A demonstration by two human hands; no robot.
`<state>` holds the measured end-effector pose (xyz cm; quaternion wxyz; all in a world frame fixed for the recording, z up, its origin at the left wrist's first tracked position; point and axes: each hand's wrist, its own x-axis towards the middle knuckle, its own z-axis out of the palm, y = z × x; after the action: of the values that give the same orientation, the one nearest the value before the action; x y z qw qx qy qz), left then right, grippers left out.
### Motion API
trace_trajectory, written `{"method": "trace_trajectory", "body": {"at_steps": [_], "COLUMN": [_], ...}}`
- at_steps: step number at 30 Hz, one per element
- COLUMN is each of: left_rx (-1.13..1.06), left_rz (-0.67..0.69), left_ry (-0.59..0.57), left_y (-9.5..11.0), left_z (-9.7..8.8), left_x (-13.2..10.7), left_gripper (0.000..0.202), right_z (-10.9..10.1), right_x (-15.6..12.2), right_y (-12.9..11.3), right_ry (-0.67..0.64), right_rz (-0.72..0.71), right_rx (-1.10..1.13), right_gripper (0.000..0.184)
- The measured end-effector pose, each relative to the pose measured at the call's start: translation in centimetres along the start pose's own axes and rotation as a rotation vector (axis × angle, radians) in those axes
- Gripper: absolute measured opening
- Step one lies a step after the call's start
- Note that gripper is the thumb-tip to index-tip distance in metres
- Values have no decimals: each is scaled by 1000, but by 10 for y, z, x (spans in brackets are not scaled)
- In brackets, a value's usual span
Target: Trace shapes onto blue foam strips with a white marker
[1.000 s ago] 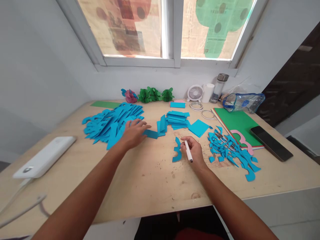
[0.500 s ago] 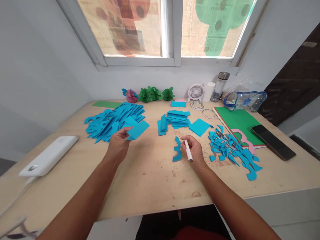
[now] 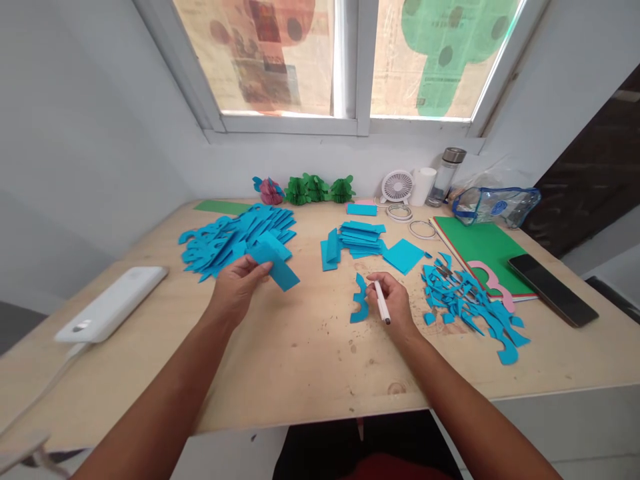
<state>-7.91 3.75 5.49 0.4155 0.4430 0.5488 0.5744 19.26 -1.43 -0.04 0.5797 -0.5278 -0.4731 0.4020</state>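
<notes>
A folded piece of blue paper (image 3: 283, 272) is pinched in my left hand (image 3: 239, 283), raised a little over the table. Behind it spreads a large heap of blue paper cut-outs (image 3: 220, 243). My right hand (image 3: 393, 300) is closed around a white marker (image 3: 381, 303), its dark end pointing toward me. Beside those fingers, on the table, lies a wavy-edged blue paper shape (image 3: 359, 303); whether the fingertips touch it I cannot tell. Farther back sits a stack of folded blue papers (image 3: 361, 239), with a flat blue sheet (image 3: 404, 256) to its right.
Blue scraps (image 3: 465, 300) lie to the right, near a pink cut-out (image 3: 493, 285), green sheets (image 3: 483, 247) and a phone (image 3: 553, 288). Along the wall stand green paper ornaments (image 3: 315, 189), a small fan (image 3: 398, 186) and a bottle (image 3: 447, 177). A white power bank (image 3: 113, 303) is at left.
My left hand has turned the blue paper so its free end now points down and toward me. My right hand keeps the marker in about the same place. The view has shifted slightly.
</notes>
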Motion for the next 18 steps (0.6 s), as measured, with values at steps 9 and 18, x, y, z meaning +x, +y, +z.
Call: {"method": "trace_trajectory", "body": {"at_steps": [9,18], "left_rx": [257,624], "left_rz": [62,872], "left_ry": [-210,-337], "left_y": [2,-17], "left_z": [14,49], "left_x": [-13,-53], "left_gripper": [36,13], "right_z": [-1,-1], "right_x": [0,0], "right_y": [0,-6], "right_ry": [-4,1], "right_rz": [11,14], "right_rx": [15,-17], "right_gripper": [23,25]}}
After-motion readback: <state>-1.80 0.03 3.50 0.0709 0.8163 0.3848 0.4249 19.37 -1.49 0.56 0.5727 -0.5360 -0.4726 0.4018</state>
